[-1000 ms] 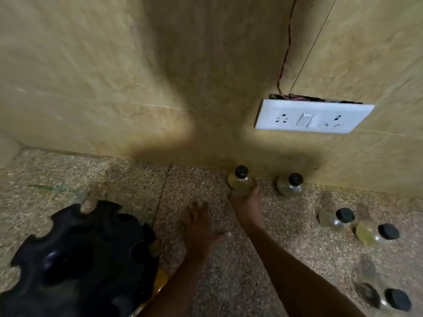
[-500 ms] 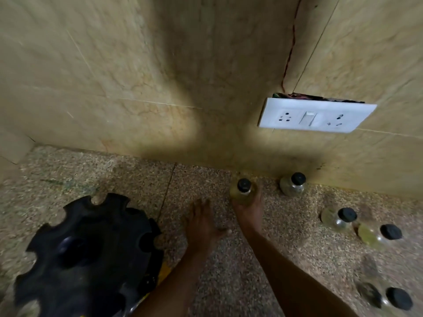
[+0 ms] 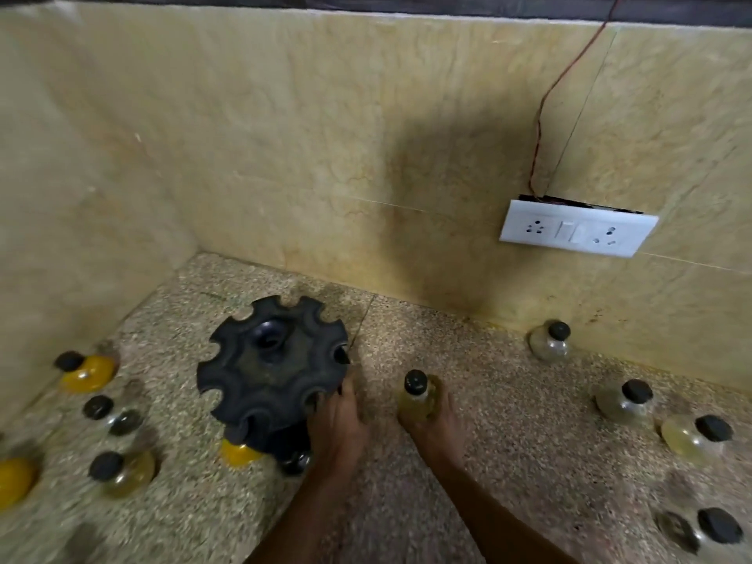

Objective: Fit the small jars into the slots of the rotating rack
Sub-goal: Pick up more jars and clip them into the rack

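Jar (image 3: 416, 400) of pale yellow liquid gripped by right hand (image 3: 431, 421); left hand (image 3: 337, 421) fingers touch black rack (image 3: 272, 368), grip unclear.

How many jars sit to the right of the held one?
4: a jar by the wall, a middle jar, a yellowish jar beside it, a corner jar. More may be out of view.

Speckled stone counter (image 3: 508, 462) meeting tiled walls. The black slotted rack (image 3: 272, 368) stands on it left of centre. Black-capped jars rest on it at left (image 3: 87, 374) and right (image 3: 626, 403).
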